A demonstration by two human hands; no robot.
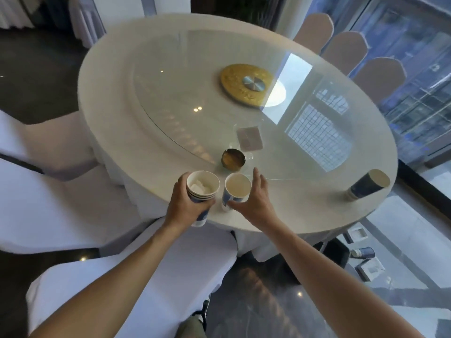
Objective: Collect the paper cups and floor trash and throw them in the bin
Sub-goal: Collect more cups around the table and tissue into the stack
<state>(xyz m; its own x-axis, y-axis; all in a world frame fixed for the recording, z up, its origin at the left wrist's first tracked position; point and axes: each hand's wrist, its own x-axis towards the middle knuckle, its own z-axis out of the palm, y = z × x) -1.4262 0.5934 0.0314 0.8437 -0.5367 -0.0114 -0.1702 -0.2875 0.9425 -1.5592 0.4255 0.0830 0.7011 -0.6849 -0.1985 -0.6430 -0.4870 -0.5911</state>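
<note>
White cloth covers the round table (117,98), and a glass turntable (185,76) lies on it with a gold disc (246,85) at its centre. White-covered chairs (48,191) crowd the near and left sides; tan chair backs (346,51) line the far right. On the floor to the right lie a fallen cup (363,252) and white trash (369,269). A dark blue cup (367,184) stands alone near the table's right edge, well apart from the hands. A clear holder (249,139) and a brass ashtray (233,159) sit just beyond the hands. The left hand (185,203) is clamped around a cup stack (202,191), its top cup holding crumpled tissue. The right hand (253,200) is spread wide, thumb and fingers either side of a single cup (237,189) standing at the table's near edge, just beside the stack.
</note>
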